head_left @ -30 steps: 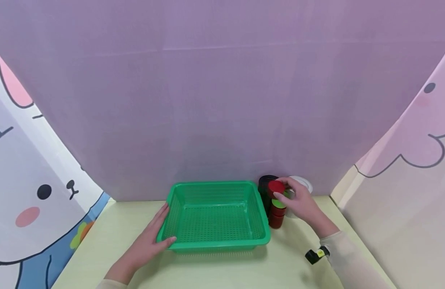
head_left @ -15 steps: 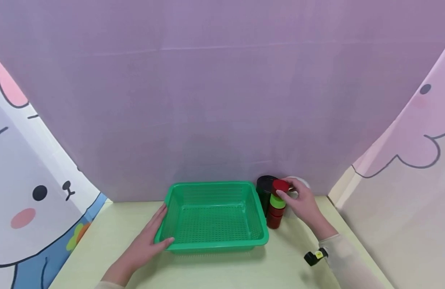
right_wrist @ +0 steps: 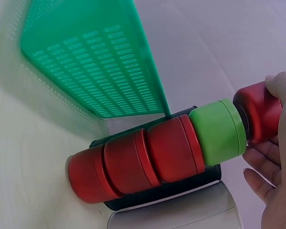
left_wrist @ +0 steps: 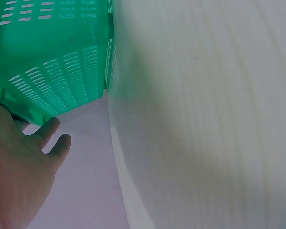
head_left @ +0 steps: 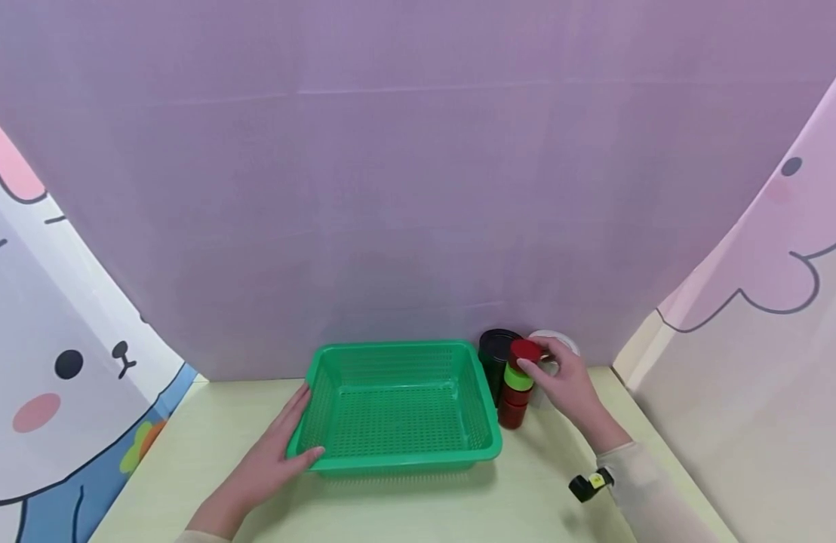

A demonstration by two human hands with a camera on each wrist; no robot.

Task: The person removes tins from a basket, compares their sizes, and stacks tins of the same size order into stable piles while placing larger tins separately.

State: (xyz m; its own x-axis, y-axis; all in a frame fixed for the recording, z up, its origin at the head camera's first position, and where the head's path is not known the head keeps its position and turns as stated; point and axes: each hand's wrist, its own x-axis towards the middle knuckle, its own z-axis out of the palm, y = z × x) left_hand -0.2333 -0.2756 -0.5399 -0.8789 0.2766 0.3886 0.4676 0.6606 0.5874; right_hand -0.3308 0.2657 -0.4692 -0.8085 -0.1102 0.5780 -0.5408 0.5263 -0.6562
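Observation:
In the head view my right hand pinches a small red canister between thumb and fingers. It is at the top of a column of small canisters. Directly below is a green canister, and under that several red canisters stand stacked. In the right wrist view the held canister sits slightly askew against the green one; whether it rests fully on it I cannot tell. My left hand rests along the left side of a green plastic basket, fingers extended outside and thumb over the front corner of its rim.
Behind the column stands a taller black canister, beside the basket's right wall. A white container is partly hidden by my right hand. The pale tabletop meets a purple cloth backdrop, with printed cloth walls on both sides.
My right hand has shifted the top red canister slightly right relative to the stack, and more of the green one now shows. The left hand stays on the basket. The view drifted slightly.

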